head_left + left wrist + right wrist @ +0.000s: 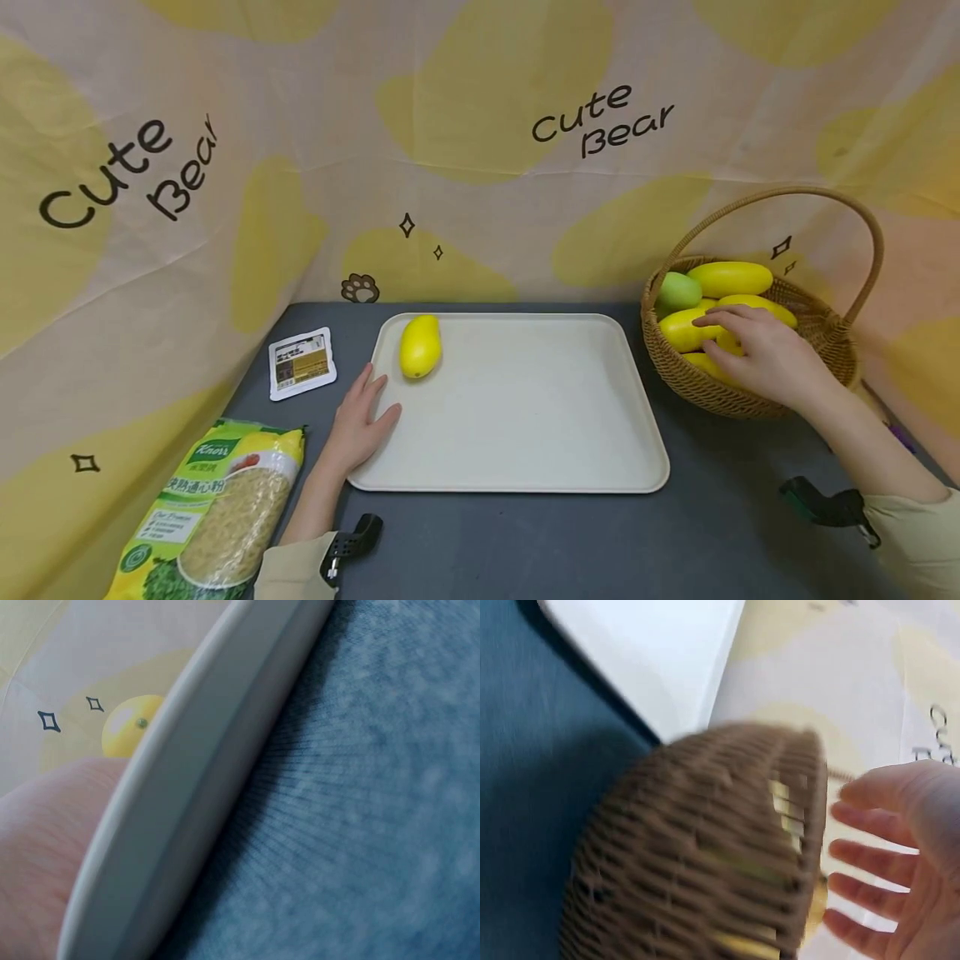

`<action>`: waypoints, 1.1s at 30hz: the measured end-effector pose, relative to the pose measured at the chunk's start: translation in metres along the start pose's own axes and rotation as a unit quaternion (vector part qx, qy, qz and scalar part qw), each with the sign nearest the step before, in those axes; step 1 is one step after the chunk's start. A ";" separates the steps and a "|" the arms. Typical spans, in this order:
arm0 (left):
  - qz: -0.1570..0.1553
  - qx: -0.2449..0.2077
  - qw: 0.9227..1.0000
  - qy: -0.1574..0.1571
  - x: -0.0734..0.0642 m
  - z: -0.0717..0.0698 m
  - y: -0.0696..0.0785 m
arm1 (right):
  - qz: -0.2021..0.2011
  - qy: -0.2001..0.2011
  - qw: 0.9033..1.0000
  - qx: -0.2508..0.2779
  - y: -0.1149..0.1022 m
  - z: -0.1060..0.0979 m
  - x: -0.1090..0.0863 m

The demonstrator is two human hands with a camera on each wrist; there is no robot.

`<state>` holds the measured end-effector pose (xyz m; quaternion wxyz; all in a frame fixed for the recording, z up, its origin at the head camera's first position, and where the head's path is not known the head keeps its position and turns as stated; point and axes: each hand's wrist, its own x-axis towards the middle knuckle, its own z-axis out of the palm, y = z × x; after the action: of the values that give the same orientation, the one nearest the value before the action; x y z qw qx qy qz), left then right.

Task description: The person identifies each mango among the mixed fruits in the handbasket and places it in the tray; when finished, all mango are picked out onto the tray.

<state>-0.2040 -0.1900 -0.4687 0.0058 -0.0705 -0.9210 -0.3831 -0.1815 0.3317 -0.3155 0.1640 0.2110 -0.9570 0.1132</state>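
Fingers of the left hand (363, 429) lay spread at the left edge of the tray (517, 408). Beyond, the right hand (776, 354), nearer the basket (720, 404), hung over it, parted, holding nothing; inside, a yellow fruit (678, 331) lay left of its fingertips, long axis roughly sideways.

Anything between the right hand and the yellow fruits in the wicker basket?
Nothing visible. The right hand reaches over the near rim of the wicker basket to the yellow fruits; the arched handle rises beyond the hand.
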 end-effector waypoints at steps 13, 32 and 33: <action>0.004 -0.005 1.000 0.005 -0.001 0.001 -0.002 | 0.074 -0.128 0.989 -0.008 0.041 -0.015 0.002; 0.004 -0.007 1.000 0.007 -0.001 -0.001 0.000 | 0.178 -0.088 0.978 0.063 0.050 -0.038 -0.016; 0.004 -0.006 1.000 0.006 -0.001 0.000 0.000 | 0.187 -0.080 0.976 0.077 0.050 -0.038 -0.016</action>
<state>-0.2030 -0.1906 -0.4688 0.0125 -0.0722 -0.9185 -0.3886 -0.1795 0.3927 -0.2932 0.0456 0.0487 -0.9779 0.1982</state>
